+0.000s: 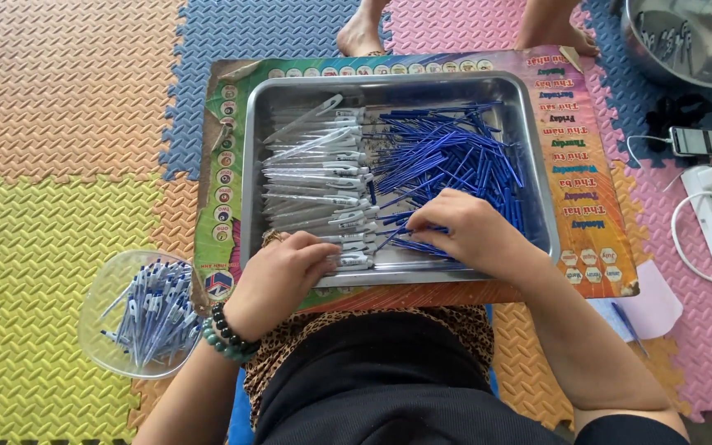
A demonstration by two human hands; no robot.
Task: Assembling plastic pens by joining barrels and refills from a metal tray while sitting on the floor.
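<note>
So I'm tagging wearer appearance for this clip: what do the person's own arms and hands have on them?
Both forearms are bare, with no sleeves showing. The left hand has two beaded bracelets at the wrist, one of black beads and one of muted green beads. The right hand and its wrist carry nothing that shows. No gloves on either hand.
</note>
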